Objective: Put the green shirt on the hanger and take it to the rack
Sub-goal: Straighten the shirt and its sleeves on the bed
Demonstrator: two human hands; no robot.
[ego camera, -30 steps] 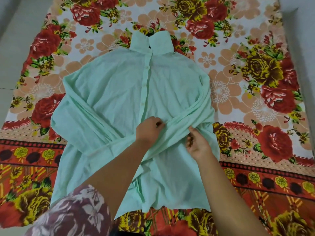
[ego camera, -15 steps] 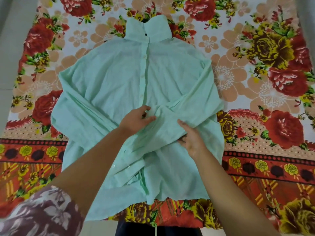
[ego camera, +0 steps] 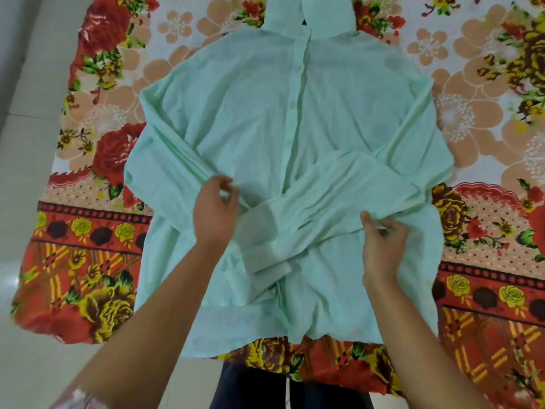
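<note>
Mint-green cotton fills the middle of the view: the green shirt [ego camera: 265, 119] lies face up and buttoned on a floral bedsheet [ego camera: 97, 261], its collar [ego camera: 309, 16] pointing away from the person and its hem near the sheet's closest edge. Both sleeves are folded inward across the lower front, where they cross; the cuff [ego camera: 265, 255] of the sleeve coming from the right side lies on top, just left of the button placket [ego camera: 293, 113].

The left hand [ego camera: 213, 212] rests on the shirt at the left sleeve, its fingers curled with the thumb and fingertips brought close over a fold of the fabric; whether cloth is actually pinched between them cannot be told. The right hand [ego camera: 382, 246] is on the right side of the shirt, at the lower edge of the crossed sleeve, fingers curled and closed on a small gather of the green cloth.

The bedsheet is printed with large red and yellow roses on a pale ground, with an orange and red border band nearest the person. It is spread over a pale tiled floor [ego camera: 26, 143], which shows along the left side. At the bottom edge, dark trousers [ego camera: 250, 385] show just below the hem of the shirt, and a patterned sleeve [ego camera: 73, 401] covers the upper part of the left arm.
</note>
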